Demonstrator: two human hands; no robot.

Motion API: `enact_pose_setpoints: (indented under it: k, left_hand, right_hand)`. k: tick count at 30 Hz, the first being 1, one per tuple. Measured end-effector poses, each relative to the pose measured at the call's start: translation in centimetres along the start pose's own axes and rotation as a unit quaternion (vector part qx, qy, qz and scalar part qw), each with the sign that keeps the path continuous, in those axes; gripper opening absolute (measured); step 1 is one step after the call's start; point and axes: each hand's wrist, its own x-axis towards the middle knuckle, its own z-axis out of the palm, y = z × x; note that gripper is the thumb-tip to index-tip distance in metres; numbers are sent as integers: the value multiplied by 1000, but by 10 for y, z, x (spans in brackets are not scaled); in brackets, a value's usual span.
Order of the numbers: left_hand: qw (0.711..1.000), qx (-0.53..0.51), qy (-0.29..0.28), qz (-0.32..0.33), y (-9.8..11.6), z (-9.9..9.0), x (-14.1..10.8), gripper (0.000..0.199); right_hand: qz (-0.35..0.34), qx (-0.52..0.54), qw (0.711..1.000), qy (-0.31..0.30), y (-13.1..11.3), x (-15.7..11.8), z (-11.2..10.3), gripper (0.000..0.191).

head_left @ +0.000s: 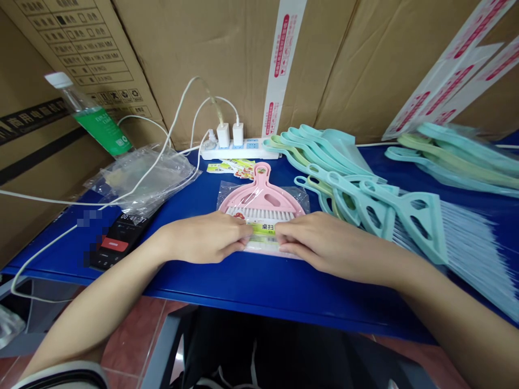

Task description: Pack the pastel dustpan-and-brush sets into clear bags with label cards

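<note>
A pink dustpan and brush set (275, 197) lies flat on the blue table in a clear plastic bag, its handle pointing away from me. A yellow-green label with dark print (265, 228) shows between my hands, over the white bristles. My left hand (208, 235) is closed at the left side of the bag, fingers curled and knuckles up. On the right side, my right hand (310, 240) grips the bag the same way, thumb and fingers pressed together. My fingertips are partly hidden, and both hands cover the set's lower corners.
Several mint-green brushes (425, 216) and dustpans (336, 146) lie to the right, with bagged sets (462, 156) beyond. Loose labels (231, 168) lie near the power strip (243, 149). Clear bags (146, 175), a phone (121, 237), a bottle (95, 121) and white cables occupy the left.
</note>
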Motion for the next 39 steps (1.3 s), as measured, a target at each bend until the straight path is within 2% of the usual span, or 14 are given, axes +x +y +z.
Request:
enact_pose_setpoints:
  k: [27,32,39]
  left_hand:
    - [1000,-19,6,6,-2,-1,0,16]
    - [997,-69,10,-17,1,-3,1,10]
    - [997,-70,21,-22,2,-5,1,13]
  right_hand:
    - [-19,0,1000,11,1,-1,2,22]
    - [-11,0,1000,6,1,-1,1,22]
    - [-23,-4,1000,17,2,-2,2,23]
